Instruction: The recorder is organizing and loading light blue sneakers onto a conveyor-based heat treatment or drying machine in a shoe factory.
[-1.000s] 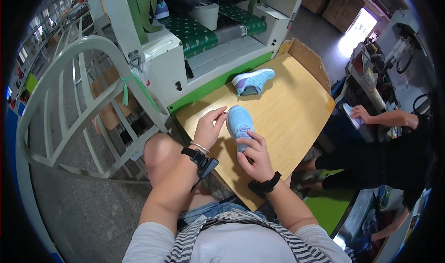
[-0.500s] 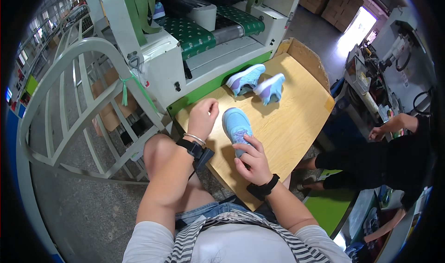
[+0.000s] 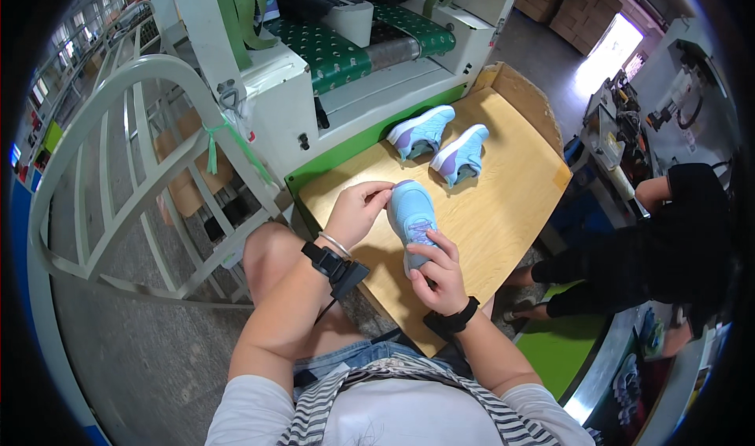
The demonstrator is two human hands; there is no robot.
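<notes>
Blue shoe (image 3: 410, 208), near tabletop (image 3: 503, 198): right hand's (image 3: 443, 277) grip clamped on collar, best held steady; left hand's (image 3: 355, 210) grip pinched together at toe, contents unclear.

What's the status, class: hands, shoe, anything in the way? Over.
Right hand gripping blue sneaker at laces. Left hand pinched at its toe. Laces up, toe away. Two sneakers beyond, clear of both hands.

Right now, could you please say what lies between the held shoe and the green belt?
Beyond the held shoe, the head view shows bare tabletop, another shoe, a green strip and a pale ledge.
</notes>
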